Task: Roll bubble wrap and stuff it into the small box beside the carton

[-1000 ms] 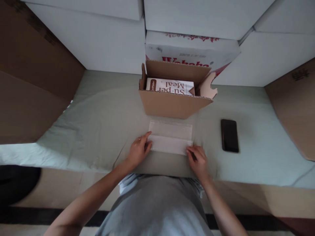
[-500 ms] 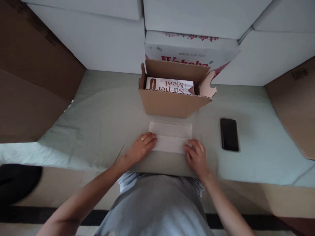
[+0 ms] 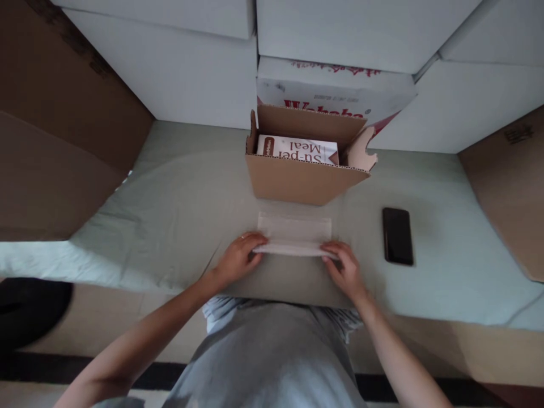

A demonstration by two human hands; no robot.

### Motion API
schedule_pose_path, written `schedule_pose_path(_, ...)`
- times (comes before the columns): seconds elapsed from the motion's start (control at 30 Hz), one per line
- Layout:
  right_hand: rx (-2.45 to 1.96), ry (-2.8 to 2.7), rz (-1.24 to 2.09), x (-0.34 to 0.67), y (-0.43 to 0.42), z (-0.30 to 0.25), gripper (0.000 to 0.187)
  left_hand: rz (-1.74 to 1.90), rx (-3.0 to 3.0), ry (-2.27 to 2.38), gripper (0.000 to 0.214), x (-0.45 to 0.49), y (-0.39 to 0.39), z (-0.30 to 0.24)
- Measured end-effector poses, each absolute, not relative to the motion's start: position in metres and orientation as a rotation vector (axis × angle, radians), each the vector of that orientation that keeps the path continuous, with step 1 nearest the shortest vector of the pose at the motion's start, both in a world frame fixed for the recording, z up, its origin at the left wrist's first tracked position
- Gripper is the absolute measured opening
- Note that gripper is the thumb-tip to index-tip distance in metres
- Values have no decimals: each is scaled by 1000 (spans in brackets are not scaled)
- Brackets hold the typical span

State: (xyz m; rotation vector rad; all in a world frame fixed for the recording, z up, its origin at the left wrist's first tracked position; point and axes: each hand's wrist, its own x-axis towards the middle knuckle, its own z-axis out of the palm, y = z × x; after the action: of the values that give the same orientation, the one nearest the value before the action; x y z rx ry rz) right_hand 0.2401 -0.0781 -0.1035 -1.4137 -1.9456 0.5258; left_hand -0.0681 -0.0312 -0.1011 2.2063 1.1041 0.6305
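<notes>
Seen from above, a person in a grey shirt stands at the near edge of a table (image 3: 170, 215) draped in pale green cloth. The left hand (image 3: 236, 262) and the right hand (image 3: 345, 266) each pinch a near corner of a white sheet (image 3: 295, 229), both grips closed on it, thumbs underneath and fingers on top. The near edge of the sheet is raised off the cloth while its far part lies flat on the table, directly in front of the person. Just beyond it stands an open cardboard box (image 3: 301, 181), flaps up, with a white and brown pack (image 3: 297, 150) printed "Su-per Meal" lying inside. A dark phone (image 3: 397, 235) rests face up to the right, well apart from the right hand. Behind the box, a white carton (image 3: 331, 85) with red lettering sits among stacked plain white ones, and brown cartons (image 3: 51, 141) flank the table on both sides.
</notes>
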Motion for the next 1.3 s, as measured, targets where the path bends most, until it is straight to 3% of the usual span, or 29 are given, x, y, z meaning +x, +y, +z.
schedule_pose_path(0.1, -1552, -1770, 614, 240, -76, -107, 39, 691, 1999, 1270, 18, -63, -26, -96)
schedule_pose_path(0.2, -1704, -1587, 625, 237, -74, -112, 40, 697, 2033, 1365, 19, -59, -19, -98)
schedule_pose_path(0.33, -1732, -1645, 456, 232, -69, -114, 49, 598, 2157, 1522, 24, -52, -11, -104)
schedule_pose_path(0.43, -1713, -1823, 280, 231, -67, -115, 44, 569, 2161, 1613, 22, -47, -6, -106)
schedule_pose_path(0.57, -1747, -1943, 181, 233, -65, -116, 34, 561, 2174, 1673, 39, -41, -4, -107)
schedule_pose_path(0.7, -1759, -1968, 117, 233, -61, -113, 30, 491, 2281, 1707, 41, -37, -2, -106)
schedule_pose_path(0.93, -1587, -2134, 332, 232, -51, -109, 65, 533, 2270, 1670, 36, -40, 4, -106)
schedule_pose_path(1.3, -1601, -2087, 337, 232, -45, -101, 35, 761, 2159, 1558, 35, -42, -5, -110)
